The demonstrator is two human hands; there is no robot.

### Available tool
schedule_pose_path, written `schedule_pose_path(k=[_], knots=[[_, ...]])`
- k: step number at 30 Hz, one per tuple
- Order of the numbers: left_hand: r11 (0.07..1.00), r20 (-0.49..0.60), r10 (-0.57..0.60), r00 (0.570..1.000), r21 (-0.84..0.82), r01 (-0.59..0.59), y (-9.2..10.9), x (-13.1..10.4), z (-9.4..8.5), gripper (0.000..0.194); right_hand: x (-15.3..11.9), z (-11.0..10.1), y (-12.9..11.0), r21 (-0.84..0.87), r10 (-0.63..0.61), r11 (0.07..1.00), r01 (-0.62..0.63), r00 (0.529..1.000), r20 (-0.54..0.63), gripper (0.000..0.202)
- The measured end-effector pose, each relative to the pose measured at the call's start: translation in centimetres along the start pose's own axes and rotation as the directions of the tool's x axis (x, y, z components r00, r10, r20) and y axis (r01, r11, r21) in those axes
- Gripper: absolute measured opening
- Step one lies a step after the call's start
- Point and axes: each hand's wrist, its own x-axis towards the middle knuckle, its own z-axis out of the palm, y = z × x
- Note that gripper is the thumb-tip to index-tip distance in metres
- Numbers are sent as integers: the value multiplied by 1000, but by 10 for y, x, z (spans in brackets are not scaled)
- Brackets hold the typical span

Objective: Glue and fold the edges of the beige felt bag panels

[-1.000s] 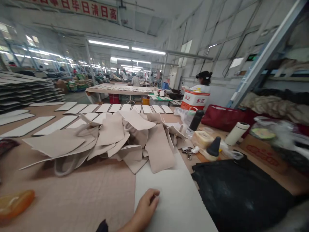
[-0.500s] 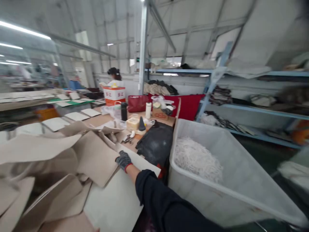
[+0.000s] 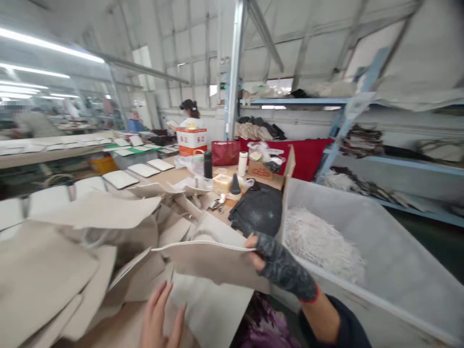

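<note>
a beige panel (image 3: 210, 262) is pinched by its rim in the right hand (image 3: 271, 256) near the right edge of the surface (image 3: 167, 179), seemingly for lifting, while the left hand (image 3: 159, 319) is spread wide, probably needed next for steadying.

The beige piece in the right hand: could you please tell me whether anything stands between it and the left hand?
Nothing visible does: the open left hand is near one end of the beige piece, and the right hand grips the other. The pale sheet lies beneath, not between.
</note>
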Motion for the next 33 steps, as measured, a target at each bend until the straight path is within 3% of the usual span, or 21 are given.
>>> schedule_pose_path(k=[2, 4, 5, 7, 9, 10, 13, 16, 21, 25, 27, 29, 33], knots=[[998, -169, 29, 985, 63, -19, 21, 16, -19, 62, 2, -12, 5, 9, 15, 1000, -15, 1000, 15, 15], [998, -260, -63, 964, -11, 63, 29, 26, -36, 77, 7, -8, 18, 50, 46, 998, -49, 997, 70, 13], [985, -223, -148, 964, -122, 123, 28, 27, -41, 81, 9, 0, 26, 73, 63, 995, -71, 993, 104, 14], [881, 36, -294, 955, -376, 286, 20, 21, -44, 85, 10, 19, 43, 103, 96, 988, -115, 981, 171, 16], [766, 290, -308, 906, -490, 417, 11, 7, -40, 87, 5, 37, 57, 108, 127, 983, -151, 971, 202, 18], [753, 357, -293, 887, -485, 444, 7, -1, -37, 86, 1, 43, 64, 104, 141, 981, -165, 968, 210, 18], [848, 390, -271, 880, -336, 410, 6, -18, -33, 69, -11, 50, 80, 75, 175, 978, -197, 957, 231, 21], [924, 438, -263, 860, -142, 355, 15, -19, -38, 46, -19, 47, 87, 23, 178, 982, -189, 953, 244, 25], [961, 500, -211, 840, -50, 271, 31, -1, -47, 38, -23, 45, 77, -23, -36, 999, 45, 957, 287, 32], [982, 510, -151, 847, -20, 187, 35, 8, -50, 31, -20, 56, 51, -138, -224, 940, 313, 868, 443, 37], [992, 493, -116, 862, 8, 129, 37, 11, -51, 28, -18, 69, 39, -133, -250, 919, 370, 811, 530, 46], [995, 468, -100, 878, 54, 84, 39, 14, -50, 26, -18, 85, 32, -97, -258, 922, 375, 782, 568, 53], [986, 380, -155, 912, 115, 120, 42, 26, -46, 27, -20, 112, 35, 12, -224, 965, 261, 805, 549, 44]])
